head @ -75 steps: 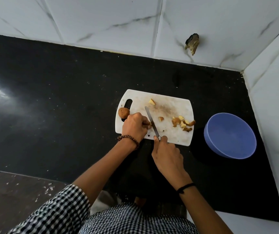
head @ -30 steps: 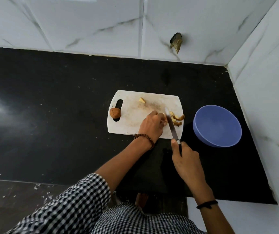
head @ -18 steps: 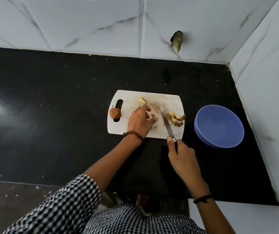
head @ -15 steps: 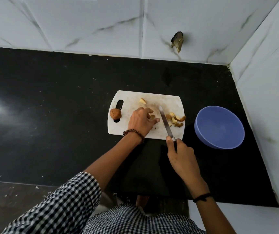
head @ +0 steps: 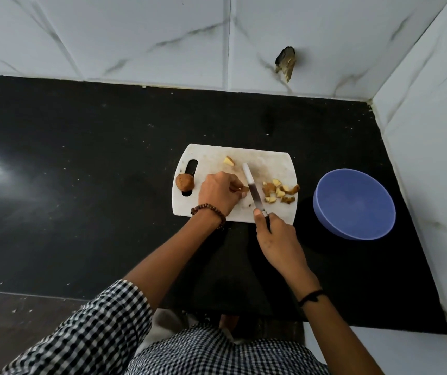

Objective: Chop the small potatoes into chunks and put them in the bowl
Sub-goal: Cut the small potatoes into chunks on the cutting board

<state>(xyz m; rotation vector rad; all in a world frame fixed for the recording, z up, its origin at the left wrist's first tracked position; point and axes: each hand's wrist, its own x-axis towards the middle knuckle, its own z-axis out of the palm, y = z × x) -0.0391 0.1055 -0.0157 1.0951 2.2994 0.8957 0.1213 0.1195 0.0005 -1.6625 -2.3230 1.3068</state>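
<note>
Roughly midway, I judge. A pile of potato chunks (head: 279, 192) lies at the right end of the white cutting board (head: 211, 158), with a stray chunk (head: 228, 161) at its far edge. The blue bowl (head: 354, 204) beside it on the black table (head: 81, 158) holds nothing. The right hand (head: 276, 236) has its grip clenched on the knife (head: 252, 185), blade mid-board. The left hand (head: 218, 194) apparently pinches a potato piece (head: 241, 188) against it. One whole potato (head: 185, 182) waits uncut.

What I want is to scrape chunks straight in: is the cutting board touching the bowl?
Apart. The head view shows a strip of black counter between the cutting board and the bowl.
</note>
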